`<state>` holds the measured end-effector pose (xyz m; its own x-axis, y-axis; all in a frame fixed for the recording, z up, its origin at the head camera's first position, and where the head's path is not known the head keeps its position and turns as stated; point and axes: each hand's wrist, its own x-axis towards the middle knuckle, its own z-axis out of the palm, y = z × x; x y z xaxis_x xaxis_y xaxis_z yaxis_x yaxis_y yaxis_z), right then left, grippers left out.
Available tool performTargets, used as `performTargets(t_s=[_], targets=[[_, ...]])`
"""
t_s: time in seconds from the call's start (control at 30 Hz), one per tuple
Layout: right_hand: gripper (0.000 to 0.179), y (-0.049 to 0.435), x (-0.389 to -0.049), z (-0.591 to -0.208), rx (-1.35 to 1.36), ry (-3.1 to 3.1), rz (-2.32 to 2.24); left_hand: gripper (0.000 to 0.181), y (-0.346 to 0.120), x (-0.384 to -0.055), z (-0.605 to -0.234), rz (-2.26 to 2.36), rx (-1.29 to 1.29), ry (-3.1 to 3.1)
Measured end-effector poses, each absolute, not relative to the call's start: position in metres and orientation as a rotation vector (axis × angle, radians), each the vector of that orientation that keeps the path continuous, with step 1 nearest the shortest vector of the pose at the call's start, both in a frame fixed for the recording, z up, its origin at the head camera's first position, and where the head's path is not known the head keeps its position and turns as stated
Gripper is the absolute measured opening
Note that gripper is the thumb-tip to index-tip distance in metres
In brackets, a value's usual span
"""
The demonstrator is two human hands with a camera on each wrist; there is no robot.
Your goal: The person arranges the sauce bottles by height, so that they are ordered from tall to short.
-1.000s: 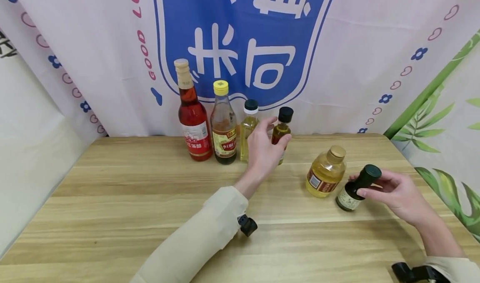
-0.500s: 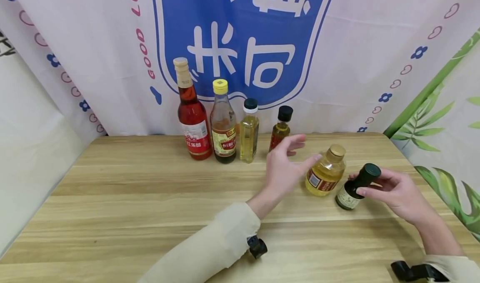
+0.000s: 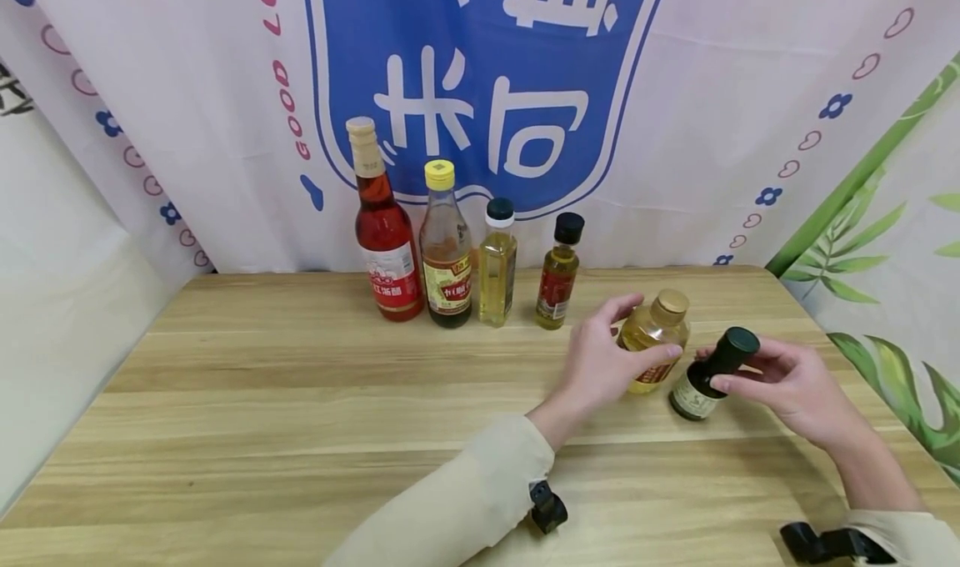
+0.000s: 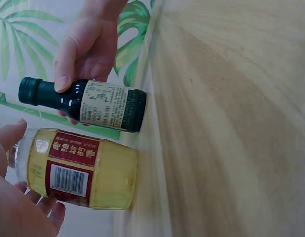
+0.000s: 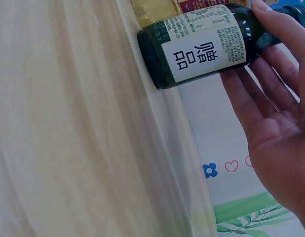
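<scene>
My left hand [image 3: 600, 358] is spread beside a squat bottle of golden oil [image 3: 652, 333]. Its thumb crosses the front of that bottle, with the fingers at the far left side; firm contact is not clear. In the left wrist view, the oil bottle [image 4: 113, 173] lies between thumb and fingers [image 4: 41, 202]. My right hand [image 3: 798, 392] holds a small dark green bottle [image 3: 693, 396] by the neck and shoulder, thumb in front. The dark bottle leans slightly right in the head view. In the right wrist view, its cream label [image 5: 207, 44] faces the camera.
At the back stand a tall red vinegar bottle [image 3: 390, 254], a yellow-capped bottle [image 3: 447, 283], a slim pale-oil bottle [image 3: 497, 275] and a small black-capped bottle [image 3: 557, 288]. A printed curtain [image 3: 247, 133] hangs behind the wooden table [image 3: 262, 434].
My left hand has left the small black-capped bottle and moved right and toward me, to the golden oil bottle. My right hand and the dark green bottle stay in place.
</scene>
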<state>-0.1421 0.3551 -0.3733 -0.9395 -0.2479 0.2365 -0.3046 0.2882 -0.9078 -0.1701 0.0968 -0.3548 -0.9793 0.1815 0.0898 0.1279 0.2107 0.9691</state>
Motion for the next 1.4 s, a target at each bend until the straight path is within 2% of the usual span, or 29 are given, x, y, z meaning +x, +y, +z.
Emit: performTargets(t_s=[0.47,1.4], targets=[[0.040,0.355,-0.143,-0.374,0.534,-2.501,1.734,0.074,0.100,-0.173,-0.366,1.879,0.363,2.478],[0.039,0.356,-0.143,-0.376,0.542,-2.444,1.832,0.075,0.101,-0.173,-0.363,1.768,0.360,2.558]])
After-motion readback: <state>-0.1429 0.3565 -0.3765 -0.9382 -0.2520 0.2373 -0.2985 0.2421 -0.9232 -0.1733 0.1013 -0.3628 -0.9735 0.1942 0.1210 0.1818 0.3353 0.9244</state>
